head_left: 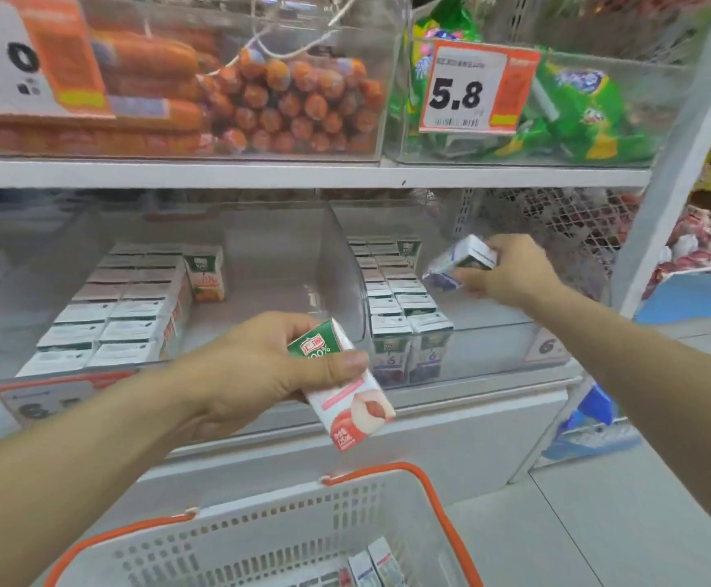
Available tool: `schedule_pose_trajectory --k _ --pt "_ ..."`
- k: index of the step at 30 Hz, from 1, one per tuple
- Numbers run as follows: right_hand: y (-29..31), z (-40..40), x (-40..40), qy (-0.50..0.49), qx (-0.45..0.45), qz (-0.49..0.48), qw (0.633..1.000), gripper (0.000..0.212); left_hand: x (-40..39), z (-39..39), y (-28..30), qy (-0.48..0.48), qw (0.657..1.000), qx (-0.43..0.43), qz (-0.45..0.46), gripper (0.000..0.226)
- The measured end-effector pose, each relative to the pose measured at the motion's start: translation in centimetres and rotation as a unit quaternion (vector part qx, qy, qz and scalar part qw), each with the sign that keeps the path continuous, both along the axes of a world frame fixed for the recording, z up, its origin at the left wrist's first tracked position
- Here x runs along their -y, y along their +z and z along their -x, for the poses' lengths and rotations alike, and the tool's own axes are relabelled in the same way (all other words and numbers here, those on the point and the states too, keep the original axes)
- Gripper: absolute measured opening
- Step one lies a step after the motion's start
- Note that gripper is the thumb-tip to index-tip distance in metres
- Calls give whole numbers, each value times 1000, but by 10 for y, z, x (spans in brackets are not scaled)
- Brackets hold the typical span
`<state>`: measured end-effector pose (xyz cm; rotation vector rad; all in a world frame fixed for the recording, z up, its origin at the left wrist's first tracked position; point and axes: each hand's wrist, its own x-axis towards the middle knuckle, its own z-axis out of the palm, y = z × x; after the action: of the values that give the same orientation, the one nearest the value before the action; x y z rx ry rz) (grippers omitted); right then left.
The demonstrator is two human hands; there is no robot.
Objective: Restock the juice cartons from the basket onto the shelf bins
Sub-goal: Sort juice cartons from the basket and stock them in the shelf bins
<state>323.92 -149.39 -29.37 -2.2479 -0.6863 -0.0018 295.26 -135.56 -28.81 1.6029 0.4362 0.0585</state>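
Note:
My left hand [256, 366] grips a pink-and-white peach juice carton [347, 400] with a green top, tilted, in front of the shelf edge. My right hand [510, 271] holds a purple juice carton [457, 262] inside the right clear bin [493, 358], above the bare floor beside two rows of purple cartons [400, 302]. The left clear bin [260, 264] holds rows of cartons [112, 315] along its left side. Below me sits the white basket [260, 540] with orange handles, with a few cartons [372, 567] in its bottom.
The shelf above carries a bin of orange sausages [226, 91] and a bin of green snack bags [578, 116] with a 5.8 price tag [472, 89]. A white shelf upright [679, 163] stands at the right. Grey floor lies right of the basket.

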Motion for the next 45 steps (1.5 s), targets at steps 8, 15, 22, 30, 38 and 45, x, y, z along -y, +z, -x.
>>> schedule_pose_trajectory --k 8,15,22,30,38,45 --pt "-22 -67 -99 -14 7 222 975 58 -17 -11 -18 60 998 29 -17 41" --pt "-37 -70 -112 -23 -29 164 986 81 -21 -14 -16 71 996 50 3 42" --pt "-20 -30 -69 62 4 163 985 32 -24 -13 -20 101 980 32 168 33" --pt "29 143 -5 297 -208 -29 931 29 -14 22 5 105 983 81 130 52" --pt "12 233 -31 319 -280 -90 901 35 -47 90 17 116 962 33 -244 35" --pt "-2 289 -102 395 -94 -76 911 44 -115 184 61 134 891 4 -435 41"
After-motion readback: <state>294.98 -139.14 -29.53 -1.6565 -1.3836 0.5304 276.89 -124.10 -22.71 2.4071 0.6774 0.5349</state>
